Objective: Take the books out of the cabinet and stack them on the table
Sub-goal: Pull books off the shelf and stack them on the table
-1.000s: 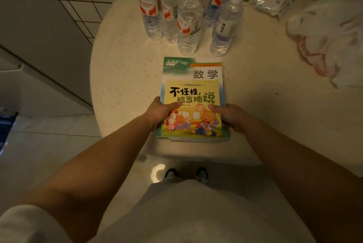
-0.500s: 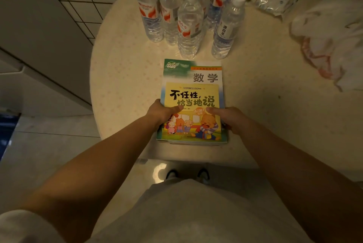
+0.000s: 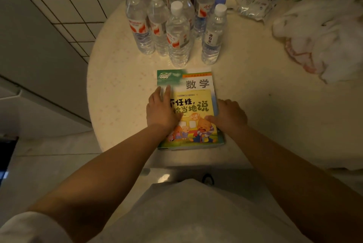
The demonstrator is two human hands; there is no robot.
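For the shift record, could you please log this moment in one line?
book stack on round table | left hand flat on cover | right hand at edge

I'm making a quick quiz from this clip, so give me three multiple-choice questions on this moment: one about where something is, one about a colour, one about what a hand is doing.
1. Where do the water bottles stand relative to the stack of books?
A. beyond it
B. on top of it
C. on the floor

2. What colour is the top book's cover, mainly?
A. black
B. yellow
C. purple

3. What is the left hand doing?
A. lifting a bottle
B. hanging at the person's side
C. resting on the stack, fingers straight

Answers: 1 A, they stand farther back on the table. 2 B, yellow fills the cover. 3 C, the fingers lie flat along the left edge.
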